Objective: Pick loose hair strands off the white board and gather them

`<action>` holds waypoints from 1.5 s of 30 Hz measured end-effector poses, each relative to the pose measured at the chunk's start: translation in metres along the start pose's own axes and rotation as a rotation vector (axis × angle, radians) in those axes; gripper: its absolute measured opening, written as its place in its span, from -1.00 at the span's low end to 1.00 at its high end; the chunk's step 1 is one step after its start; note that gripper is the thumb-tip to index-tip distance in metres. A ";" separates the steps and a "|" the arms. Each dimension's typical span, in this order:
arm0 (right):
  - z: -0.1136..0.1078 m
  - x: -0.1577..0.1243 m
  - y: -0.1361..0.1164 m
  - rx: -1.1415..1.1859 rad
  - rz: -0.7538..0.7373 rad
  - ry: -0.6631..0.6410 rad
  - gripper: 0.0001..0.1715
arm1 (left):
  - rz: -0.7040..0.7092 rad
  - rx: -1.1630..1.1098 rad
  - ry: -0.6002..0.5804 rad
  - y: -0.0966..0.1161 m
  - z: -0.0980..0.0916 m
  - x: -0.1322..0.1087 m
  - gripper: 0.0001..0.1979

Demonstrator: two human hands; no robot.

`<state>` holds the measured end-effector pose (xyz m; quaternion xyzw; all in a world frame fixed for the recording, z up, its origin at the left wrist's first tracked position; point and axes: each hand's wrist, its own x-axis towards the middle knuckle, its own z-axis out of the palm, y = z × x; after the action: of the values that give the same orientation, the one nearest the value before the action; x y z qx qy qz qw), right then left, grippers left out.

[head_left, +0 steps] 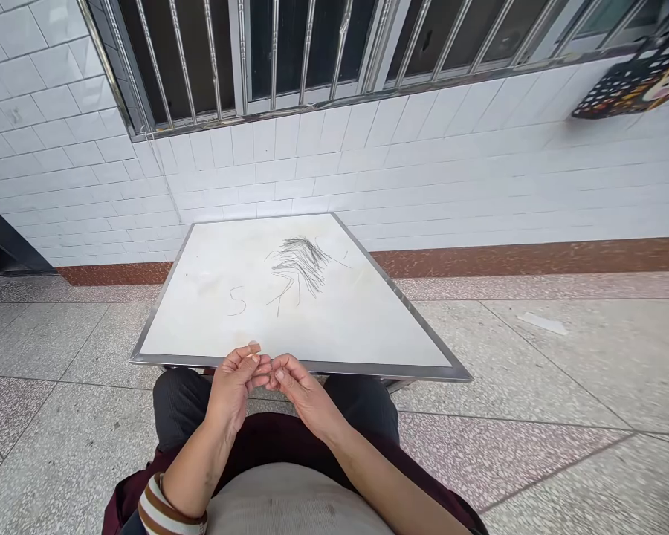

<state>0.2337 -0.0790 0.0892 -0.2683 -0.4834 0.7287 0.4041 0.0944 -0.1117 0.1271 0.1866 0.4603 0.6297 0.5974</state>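
In front of my lap, above the near edge of a white table [334, 327], my two hands meet with their fingertips close together. My left hand [235, 386] is closed, its thumb pressed to the fingers; a tan patch like a bandage shows at one fingertip. Curled in a pinch, my right hand [304, 392] nearly touches it. Whatever lies between the fingers is too small to make out. Farther back on the tabletop is a bunch of thin dark strands or lines [302, 256]. A curved thin mark like a "5" [237, 301] is left of it.
The table has a grey metal rim [412, 305] and stands close to a white tiled wall [290, 167]. Barred windows [306, 52] are above. A patterned dark bag [629, 85] hangs at upper right. A white scrap [542, 322] lies on the speckled floor [479, 357].
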 end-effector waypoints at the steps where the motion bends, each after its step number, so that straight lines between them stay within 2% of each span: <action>1: 0.000 0.000 0.000 0.016 0.008 0.004 -0.72 | 0.012 0.001 -0.016 -0.001 0.001 0.000 -0.62; 5: 0.000 0.001 0.001 0.096 0.028 0.020 -0.72 | 0.067 0.088 -0.087 -0.005 0.002 -0.001 -0.53; 9: -0.002 0.002 0.000 0.098 0.036 0.045 -0.70 | 0.051 0.176 -0.133 -0.003 0.002 -0.002 -0.51; 16: -0.003 0.002 0.004 0.103 0.015 0.052 -0.69 | -0.016 0.092 -0.173 0.006 0.002 -0.004 -0.50; 25: -0.005 0.002 0.009 0.025 -0.045 0.065 -0.72 | 0.132 0.032 -0.199 0.000 0.004 -0.001 -0.38; 30: -0.005 0.003 0.014 -0.004 -0.174 0.130 -0.82 | 0.141 -0.023 -0.166 -0.004 0.009 -0.001 -0.44; 36: -0.003 0.003 0.015 -0.075 -0.218 0.151 -0.85 | 0.216 0.117 -0.134 -0.005 0.007 -0.001 -0.46; 45: -0.004 -0.005 0.011 -0.282 -0.168 0.038 -0.79 | 0.201 0.216 -0.104 0.002 0.003 0.001 -0.43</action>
<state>0.2357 -0.0838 0.0776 -0.2947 -0.5938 0.6120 0.4313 0.0954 -0.1090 0.1298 0.3274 0.4725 0.6227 0.5308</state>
